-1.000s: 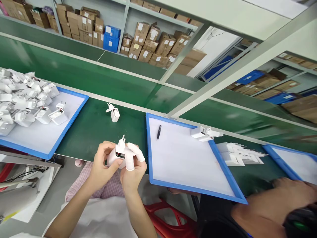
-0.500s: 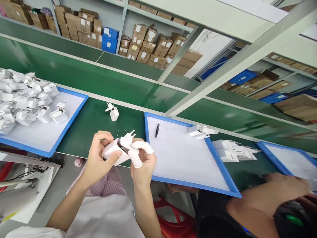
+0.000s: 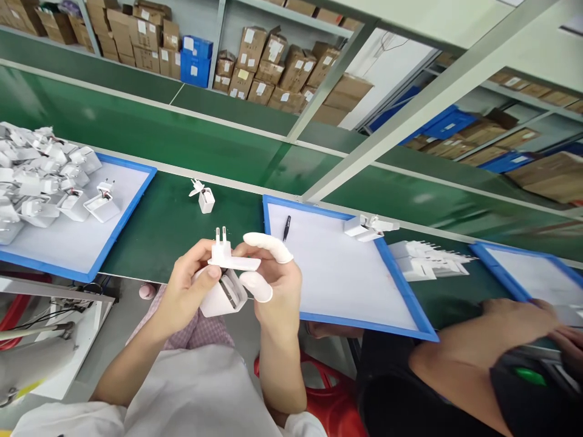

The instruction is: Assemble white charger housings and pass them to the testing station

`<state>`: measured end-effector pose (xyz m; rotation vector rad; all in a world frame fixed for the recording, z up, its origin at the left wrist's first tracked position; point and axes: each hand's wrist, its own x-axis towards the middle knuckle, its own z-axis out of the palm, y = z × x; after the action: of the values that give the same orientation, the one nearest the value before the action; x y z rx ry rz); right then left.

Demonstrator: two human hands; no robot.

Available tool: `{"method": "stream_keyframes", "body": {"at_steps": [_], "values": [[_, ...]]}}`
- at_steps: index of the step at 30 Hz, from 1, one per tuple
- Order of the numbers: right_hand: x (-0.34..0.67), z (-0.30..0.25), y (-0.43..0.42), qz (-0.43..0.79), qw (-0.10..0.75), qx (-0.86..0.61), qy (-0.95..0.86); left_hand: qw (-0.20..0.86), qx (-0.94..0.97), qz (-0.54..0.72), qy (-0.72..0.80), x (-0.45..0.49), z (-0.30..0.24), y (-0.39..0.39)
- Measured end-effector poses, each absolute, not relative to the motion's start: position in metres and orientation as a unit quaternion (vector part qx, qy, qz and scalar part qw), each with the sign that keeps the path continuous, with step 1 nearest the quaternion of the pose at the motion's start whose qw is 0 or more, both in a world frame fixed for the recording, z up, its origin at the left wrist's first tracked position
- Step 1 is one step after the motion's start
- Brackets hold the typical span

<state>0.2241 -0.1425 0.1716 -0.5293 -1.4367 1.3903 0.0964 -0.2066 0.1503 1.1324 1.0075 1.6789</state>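
Observation:
A white plug adapter is in my left hand (image 3: 189, 285), the thumb pressing near its plug piece and the fingers behind. Its box-shaped housing (image 3: 221, 300) is open on one side, with dark parts showing inside. The plug cover (image 3: 234, 263), two pins pointing up, sits tilted away from the opening. My right hand (image 3: 276, 273) wears white finger cots on thumb and index finger. Those two fingers stand apart beside the adapter; the thumb tip is against or very close to the housing's edge. The other right fingers are partly hidden behind the cover.
At left, a blue-rimmed tray (image 3: 122, 215) bears a heap of open adapters (image 3: 40, 176). One open adapter (image 3: 206, 199) stands on the green bench. The right tray (image 3: 337, 273) holds a black pen-like tool (image 3: 286, 228). Farther right are stacked adapters (image 3: 428, 261) and a co-worker's arm (image 3: 473, 358).
The plug cover has turned, its pins now upright, and the housing's opening faces more to the right. My right thumb and index finger have spread off the cover. The view has shifted slightly.

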Motion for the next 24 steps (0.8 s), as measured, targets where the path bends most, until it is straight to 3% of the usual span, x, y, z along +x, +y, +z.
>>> {"method": "stream_keyframes", "body": {"at_steps": [7, 15, 20, 24], "values": [[0.236, 0.169, -0.155, 0.555, 0.473, -0.251, -0.637, 0.407, 0.452, 0.687, 0.398, 0.101, 0.142, -0.204], [0.234, 0.176, -0.149, 0.566, 0.430, -0.283, -0.644, 0.281, 0.577, 0.627, 0.441, 0.097, 0.146, -0.204], [0.228, 0.169, -0.151, 0.649, 0.459, -0.230, -0.561, 0.297, 0.515, 0.686, 0.420, 0.106, 0.150, -0.202], [0.229, 0.160, -0.147, 0.600, 0.480, -0.209, -0.605, 0.331, 0.488, 0.697, 0.407, 0.110, 0.154, -0.204]]}}
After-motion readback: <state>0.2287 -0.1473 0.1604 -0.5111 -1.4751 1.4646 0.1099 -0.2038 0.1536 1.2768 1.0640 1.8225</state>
